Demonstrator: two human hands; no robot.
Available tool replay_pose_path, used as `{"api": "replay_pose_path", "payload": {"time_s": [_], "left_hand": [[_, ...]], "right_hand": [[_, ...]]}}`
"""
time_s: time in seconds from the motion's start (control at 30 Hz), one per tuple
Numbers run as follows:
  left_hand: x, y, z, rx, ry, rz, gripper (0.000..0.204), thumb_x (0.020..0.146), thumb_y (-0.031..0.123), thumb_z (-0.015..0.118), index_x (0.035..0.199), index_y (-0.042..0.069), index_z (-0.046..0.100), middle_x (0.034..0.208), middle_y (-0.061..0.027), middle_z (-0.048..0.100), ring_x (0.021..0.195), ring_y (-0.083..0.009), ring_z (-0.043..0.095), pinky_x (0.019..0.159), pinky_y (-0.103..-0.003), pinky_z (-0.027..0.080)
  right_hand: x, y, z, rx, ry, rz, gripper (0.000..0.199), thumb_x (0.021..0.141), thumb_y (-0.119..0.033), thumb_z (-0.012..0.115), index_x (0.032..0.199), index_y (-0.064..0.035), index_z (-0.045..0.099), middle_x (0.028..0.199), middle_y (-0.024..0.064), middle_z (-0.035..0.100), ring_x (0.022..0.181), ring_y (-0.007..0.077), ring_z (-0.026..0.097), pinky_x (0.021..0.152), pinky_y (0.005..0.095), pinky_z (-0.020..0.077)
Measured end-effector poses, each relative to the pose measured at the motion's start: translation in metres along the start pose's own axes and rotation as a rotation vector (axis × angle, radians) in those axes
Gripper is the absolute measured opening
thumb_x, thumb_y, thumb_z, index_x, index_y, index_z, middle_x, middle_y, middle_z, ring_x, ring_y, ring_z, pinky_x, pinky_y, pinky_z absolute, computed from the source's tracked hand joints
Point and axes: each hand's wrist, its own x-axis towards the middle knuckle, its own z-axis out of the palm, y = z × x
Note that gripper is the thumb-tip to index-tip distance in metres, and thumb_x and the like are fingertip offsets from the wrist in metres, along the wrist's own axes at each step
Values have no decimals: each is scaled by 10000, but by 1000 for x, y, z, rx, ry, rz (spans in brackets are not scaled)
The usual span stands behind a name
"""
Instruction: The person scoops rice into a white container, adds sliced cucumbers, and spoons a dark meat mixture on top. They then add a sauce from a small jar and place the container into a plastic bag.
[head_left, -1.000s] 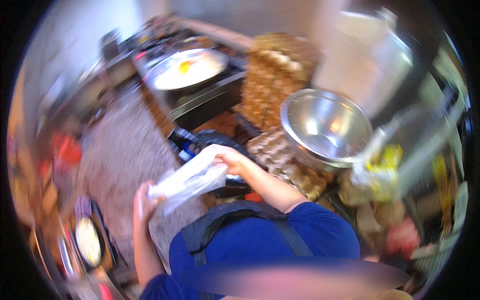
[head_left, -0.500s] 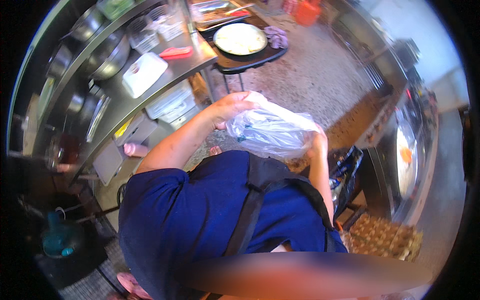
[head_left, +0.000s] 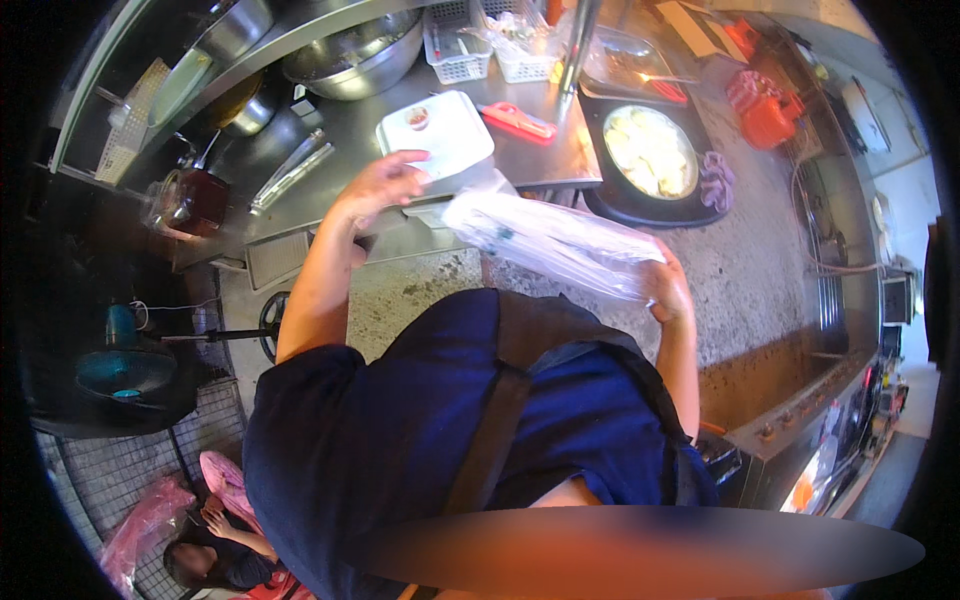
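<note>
In my right hand [head_left: 670,285] is one end of a clear plastic bag [head_left: 555,240], its fingers closed on the edge. The bag stretches out to the left in front of my chest, above the floor. My left hand [head_left: 385,190] is off the bag, fingers apart, at the near edge of a steel worktable [head_left: 345,140]. Close to its fingertips, on the worktable, is a white shallow box [head_left: 450,140] with a small reddish-brown round thing on it. Whether the fingers touch the box I cannot tell.
A red-handled tool [head_left: 515,120], a large steel bowl [head_left: 360,60] and a white basket [head_left: 455,45] occupy the worktable. Beyond its right end, a round pan of pale food [head_left: 650,150] sits on a dark stand. Another person [head_left: 220,550] is low at the lower left, near a fan [head_left: 125,355].
My left hand has let go of the bag and moved left to the white box. The right hand still grips the bag. My view has turned left toward the worktable.
</note>
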Motion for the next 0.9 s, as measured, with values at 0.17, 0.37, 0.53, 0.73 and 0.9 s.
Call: {"api": "replay_pose_path", "payload": {"time_s": [0.17,0.37,0.53,0.73,0.9], "left_hand": [[68,-72,-58,-336,545,-340,675,889,524,565,1309,10,449,1142,-144,592,1049,-237,575,903,-362,466],[103,-49,-30,-604,465,-416,806,855,622,536,1340,-10,413,1321,-203,505,1208,-279,505,990,-454,420],[112,-64,-43,-694,308,-394,744,805,511,681,1282,-24,482,1233,-167,582,1090,-256,593,932,-375,478],[117,-61,-33,-787,377,-327,635,813,396,701,1245,-27,507,1184,-157,609,1034,-241,619,909,-349,498],[112,-88,-42,-931,434,-202,604,822,391,678,1232,-20,514,1156,-153,620,1010,-247,628,899,-356,507]], "right_hand": [[53,-56,5,-130,-210,80,423,791,-77,621,1203,-15,551,1074,59,630,958,140,589,864,275,454],[138,-94,-24,-317,-384,157,504,764,-151,724,1213,-4,548,1089,56,632,987,137,579,892,280,445],[214,-117,-33,-323,-550,211,498,758,-188,755,1182,3,576,1049,57,650,952,144,598,882,289,460],[284,-136,-13,-372,-640,300,505,765,-273,764,1147,10,592,1018,70,656,901,157,617,844,296,479],[303,-125,19,-440,-669,294,472,812,-337,719,1117,7,610,983,66,656,870,142,611,785,288,485]]}}
